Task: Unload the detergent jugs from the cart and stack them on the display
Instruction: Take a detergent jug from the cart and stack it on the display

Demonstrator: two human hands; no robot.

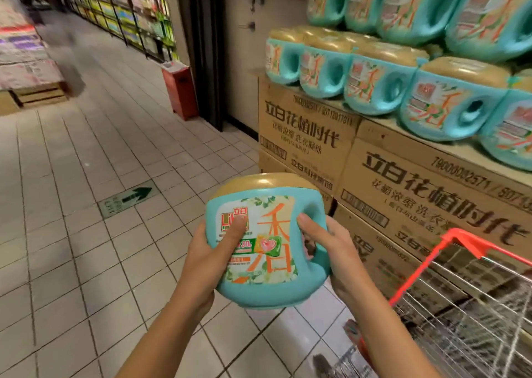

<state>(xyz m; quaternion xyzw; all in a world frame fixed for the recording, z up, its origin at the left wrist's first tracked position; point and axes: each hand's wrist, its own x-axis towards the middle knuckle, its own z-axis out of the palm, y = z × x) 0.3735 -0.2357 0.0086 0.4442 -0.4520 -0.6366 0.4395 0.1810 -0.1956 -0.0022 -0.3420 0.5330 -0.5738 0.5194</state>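
I hold a teal detergent jug [267, 280] with a gold cap and a flowered label in front of me, above the tiled floor. My left hand [207, 259] grips its left side, thumb across the label. My right hand [325, 251] grips the right side at the handle opening. The display [403, 95] at the upper right carries two layers of matching teal jugs on brown cartons [308, 136]. The wire cart [472, 297] with a red rim stands at the lower right; what lies in it is hard to make out.
A red bin [180, 90] stands by a dark pillar [205, 49] left of the display. Stocked shelves [123, 12] line the aisle at the back. Stacked goods on a pallet [26, 61] sit at the far left. A green arrow sticker [129, 197] marks the floor.
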